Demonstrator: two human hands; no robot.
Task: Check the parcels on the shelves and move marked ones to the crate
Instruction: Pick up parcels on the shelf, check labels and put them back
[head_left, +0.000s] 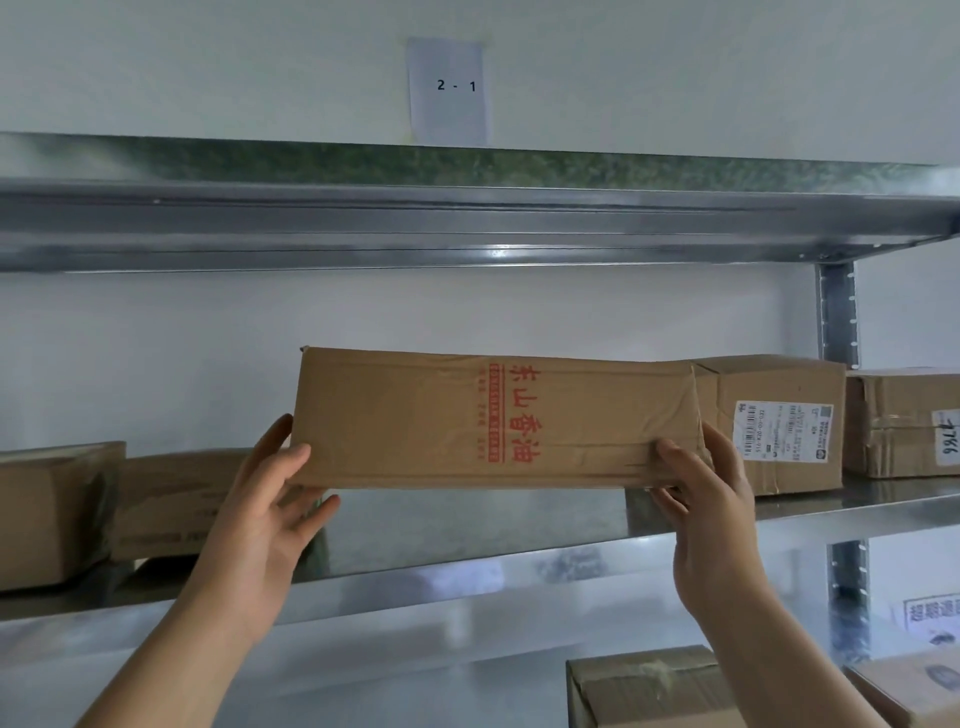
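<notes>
I have the long parcel (493, 418) between both hands, raised in the gap above the middle shelf (467, 571) and, as far as I can tell, clear of its deck. My left hand (265, 499) takes the lower left corner and my right hand (701, 499) the lower right. On each side the fingers (672, 457) are curled round the end, thumb on the front face and the others tucked beneath and behind. It is a long, flat-sided cardboard carton, and it looks stiff, since it spans from hand to hand without sagging. I judge it light to middling in weight. The glossy tape wrapped round it could be slick, and the right end is creased and softer, so I would keep the support under the bottom edge at both ends rather than pinch the faces. This side shows only red print, with no mark that I can make out. A labelled box (769, 415) stands just behind its right end. The crate is not in view.
</notes>
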